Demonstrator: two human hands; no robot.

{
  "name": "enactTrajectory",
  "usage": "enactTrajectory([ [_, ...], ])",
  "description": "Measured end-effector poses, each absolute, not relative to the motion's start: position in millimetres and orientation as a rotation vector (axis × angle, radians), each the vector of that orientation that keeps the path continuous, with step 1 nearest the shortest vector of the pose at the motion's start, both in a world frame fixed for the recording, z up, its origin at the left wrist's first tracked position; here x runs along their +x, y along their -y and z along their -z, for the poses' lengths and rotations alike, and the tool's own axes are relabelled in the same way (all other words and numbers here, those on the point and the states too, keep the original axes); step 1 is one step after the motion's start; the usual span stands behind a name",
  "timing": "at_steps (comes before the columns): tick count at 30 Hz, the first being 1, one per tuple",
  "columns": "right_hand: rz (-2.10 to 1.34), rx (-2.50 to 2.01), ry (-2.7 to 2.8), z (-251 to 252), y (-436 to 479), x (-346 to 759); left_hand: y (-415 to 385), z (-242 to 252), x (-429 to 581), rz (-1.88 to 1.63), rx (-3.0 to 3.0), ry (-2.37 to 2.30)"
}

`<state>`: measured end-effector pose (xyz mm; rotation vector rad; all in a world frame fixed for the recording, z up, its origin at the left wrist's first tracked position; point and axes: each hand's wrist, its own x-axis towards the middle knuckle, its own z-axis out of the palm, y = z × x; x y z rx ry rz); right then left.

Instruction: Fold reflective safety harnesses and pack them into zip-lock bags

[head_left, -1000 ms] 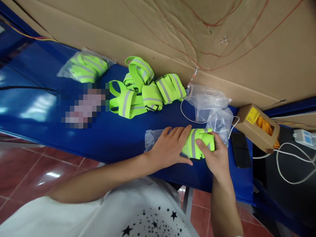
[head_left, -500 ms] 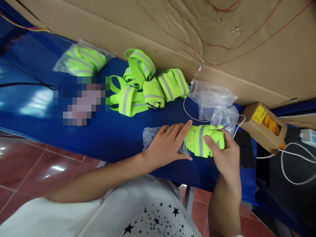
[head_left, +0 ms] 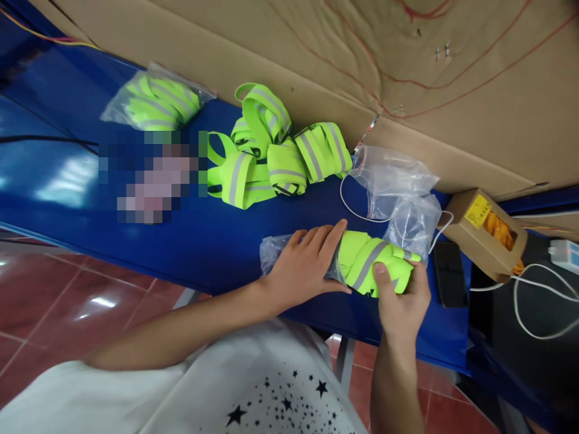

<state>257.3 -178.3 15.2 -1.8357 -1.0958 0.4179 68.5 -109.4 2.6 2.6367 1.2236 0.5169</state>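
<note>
My right hand (head_left: 404,298) is closed around the right end of a neon-yellow reflective strap bundle (head_left: 368,265), its thumb on top. The bundle has grey stripes and lies tilted. Its left end sits at the mouth of a clear plastic bag (head_left: 274,250), partly inside as far as I can see. Over that bag my left hand (head_left: 307,262) lies flat with its fingers stretched and thumb apart, pressing the bag to the blue table (head_left: 212,253). Most of the bag is hidden beneath this hand.
Several loose reflective strap bundles (head_left: 287,166) lie behind my hands. A bagged bundle (head_left: 163,102) is at the far left. Clear empty bags (head_left: 398,175), a black phone (head_left: 449,274) and a cardboard box (head_left: 488,232) are at the right. Cardboard (head_left: 271,48) lines the back.
My right hand has shifted slightly left and turned the bundle, so its stripe now slants and its right end sits lower. My left hand stays flat on the bag.
</note>
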Motion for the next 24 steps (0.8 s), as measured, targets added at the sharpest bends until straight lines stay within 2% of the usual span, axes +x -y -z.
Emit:
enactTrajectory([
  [15,-0.739,-1.783,1.493,-19,172,251,110,-14,71,-0.382,2.772,-1.1],
  [24,-0.498,-1.696,1.587,-29,161,242,114,-17,81,-0.5,2.815,-1.035],
])
